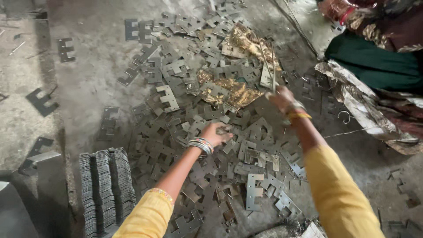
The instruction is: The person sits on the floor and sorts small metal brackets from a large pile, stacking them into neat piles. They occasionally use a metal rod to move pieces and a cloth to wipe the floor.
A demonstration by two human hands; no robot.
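A wide heap of grey E-shaped metal plates [207, 119] covers the floor in front of me. My left hand [216, 133], with bangles at the wrist, reaches down onto the heap and its fingers close on a plate there. My right hand [282, 98] is raised above the heap and grips a few thin plates [268, 70] held upright on edge. Both my arms wear yellow sleeves.
A neat stack of plates [107, 187] stands on edge at the lower left. Crumpled brown-gold paper [229, 90] lies among the plates. Another person in patterned and green cloth [374, 61] sits at the upper right. Single plates [65, 49] lie scattered on the concrete floor.
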